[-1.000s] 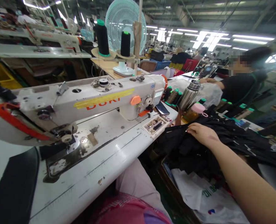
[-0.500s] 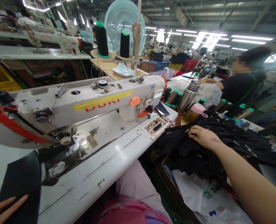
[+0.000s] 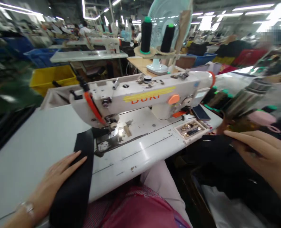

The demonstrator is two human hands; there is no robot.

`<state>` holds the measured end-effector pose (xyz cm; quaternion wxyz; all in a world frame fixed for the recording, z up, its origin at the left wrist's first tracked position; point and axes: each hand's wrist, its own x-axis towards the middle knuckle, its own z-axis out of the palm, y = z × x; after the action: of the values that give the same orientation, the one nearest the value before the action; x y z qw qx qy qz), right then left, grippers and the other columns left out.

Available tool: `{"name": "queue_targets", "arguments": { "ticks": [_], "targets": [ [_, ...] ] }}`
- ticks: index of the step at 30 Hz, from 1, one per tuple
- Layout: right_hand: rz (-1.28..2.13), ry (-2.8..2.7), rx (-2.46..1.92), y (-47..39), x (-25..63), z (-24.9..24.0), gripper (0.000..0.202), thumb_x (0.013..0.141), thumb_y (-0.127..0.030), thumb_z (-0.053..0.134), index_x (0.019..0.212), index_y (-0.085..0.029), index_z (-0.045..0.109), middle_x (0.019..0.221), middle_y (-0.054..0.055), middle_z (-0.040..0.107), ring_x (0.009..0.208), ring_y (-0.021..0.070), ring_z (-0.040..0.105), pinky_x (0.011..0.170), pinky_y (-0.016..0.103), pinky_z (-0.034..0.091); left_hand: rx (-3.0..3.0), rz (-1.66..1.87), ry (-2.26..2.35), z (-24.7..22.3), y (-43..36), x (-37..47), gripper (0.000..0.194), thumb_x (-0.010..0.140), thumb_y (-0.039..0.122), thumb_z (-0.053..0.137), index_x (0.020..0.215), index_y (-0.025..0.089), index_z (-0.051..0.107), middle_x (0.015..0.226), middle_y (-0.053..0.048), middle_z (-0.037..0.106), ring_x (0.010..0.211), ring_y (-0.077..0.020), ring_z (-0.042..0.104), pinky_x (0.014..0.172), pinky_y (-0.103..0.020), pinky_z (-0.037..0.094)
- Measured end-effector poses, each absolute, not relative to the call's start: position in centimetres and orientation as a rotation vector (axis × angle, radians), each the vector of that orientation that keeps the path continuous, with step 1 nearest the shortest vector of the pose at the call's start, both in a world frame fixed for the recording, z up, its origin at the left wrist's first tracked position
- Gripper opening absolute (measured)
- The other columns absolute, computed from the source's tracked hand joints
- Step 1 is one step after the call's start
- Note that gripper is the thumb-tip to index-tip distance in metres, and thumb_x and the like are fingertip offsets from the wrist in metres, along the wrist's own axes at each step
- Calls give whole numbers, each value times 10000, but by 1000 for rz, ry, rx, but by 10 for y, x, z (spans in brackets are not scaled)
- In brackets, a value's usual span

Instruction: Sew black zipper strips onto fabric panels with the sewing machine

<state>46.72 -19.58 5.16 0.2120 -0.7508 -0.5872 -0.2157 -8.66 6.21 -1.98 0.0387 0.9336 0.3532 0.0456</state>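
My left hand point(image 3: 57, 177) lies with fingers stretched out on a long black panel point(image 3: 71, 202), pressing it against the table left of the needle. The panel's far end is beside the presser foot of the sewing machine point(image 3: 142, 101), and its near end hangs over the table edge. Off to the right, my right hand point(image 3: 266, 155) is closed on a black fabric piece point(image 3: 216, 144) at the dark pile beside the table. Small metallic glints show by its fingers, but motion blur hides the detail.
A small parts tray point(image 3: 190, 131) and a phone point(image 3: 201, 113) lie at the table's right end. Behind them stand a steel flask point(image 3: 247, 98) and a pink-lidded bottle point(image 3: 261, 117). Thread cones point(image 3: 146, 36) and a fan point(image 3: 156, 68) rise behind the machine.
My view has swung left, bringing more of my left hand and the black panel into sight. The right hand now draws a black fabric piece at the pile toward the table.
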Motion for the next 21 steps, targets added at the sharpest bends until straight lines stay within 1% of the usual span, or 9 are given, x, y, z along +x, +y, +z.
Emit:
{"name": "queue_targets", "arguments": {
  "ticks": [2,4,6,9,12,14,17,19,21],
  "targets": [
    [-697,-1760,-1921,-164,426,59,506,856,-279,567,1324,-448,477,979,8,643,834,237,616,788,403,490,2853,81,1181,-23,62,-87,640,858,197,398,1445,414,265,1524,42,251,1295,-291,381,1046,-514,347],
    [-775,-1946,-1731,-126,384,51,580,849,-205,576,1385,-373,430,845,15,632,756,204,589,721,357,486,2868,38,1213,-23,66,-83,629,860,167,411,1439,385,301,1502,15,293,1234,-272,407,1039,-494,340],
    [-653,-2243,-1634,-87,342,31,577,850,-108,523,1400,-254,424,760,19,607,735,198,569,652,329,478,2886,39,1213,-20,70,-78,611,868,147,419,1429,371,331,1437,-18,373,1174,-255,422,1020,-472,350],
    [-408,-2637,-1495,-45,289,0,454,810,-82,538,1257,-157,560,850,44,643,785,206,582,615,313,495,2892,80,1195,-15,72,-75,589,871,147,444,1416,358,363,1295,-54,461,1094,-240,446,983,-448,371],
    [-231,-2698,-1439,-27,259,-9,310,835,-235,557,1122,-139,626,1022,89,653,924,232,589,706,330,530,2872,140,1136,-14,72,-77,577,855,195,510,1405,325,390,1213,-72,474,1107,-251,443,980,-440,376],
    [-133,-2729,-1380,-22,251,-5,307,833,-313,558,1065,-129,638,1221,134,593,1090,267,549,803,359,530,2857,193,1077,-16,76,-78,565,839,254,564,1384,292,424,1291,-91,426,1204,-277,394,1020,-447,350],
    [-83,-2831,-1261,-13,250,1,301,796,-199,573,1083,-126,622,1364,150,502,1201,273,508,894,375,507,2852,275,1075,-22,91,-79,542,819,311,615,1341,259,478,1417,-110,331,1259,-305,351,1046,-479,323],
    [-78,-2862,-1238,-5,253,1,366,797,-85,524,1149,-152,598,1334,127,539,1166,249,548,906,371,504,2856,318,1097,-24,105,-80,507,826,278,606,1322,248,504,1371,-115,391,1195,-289,406,1022,-479,348],
    [-62,-2846,-1212,5,256,-4,459,822,-26,456,1242,-185,552,1301,88,575,1131,215,576,918,356,501,2855,337,1096,-24,116,-78,464,854,233,562,1315,253,517,1259,-102,475,1100,-249,464,986,-451,389]
  ]
}}
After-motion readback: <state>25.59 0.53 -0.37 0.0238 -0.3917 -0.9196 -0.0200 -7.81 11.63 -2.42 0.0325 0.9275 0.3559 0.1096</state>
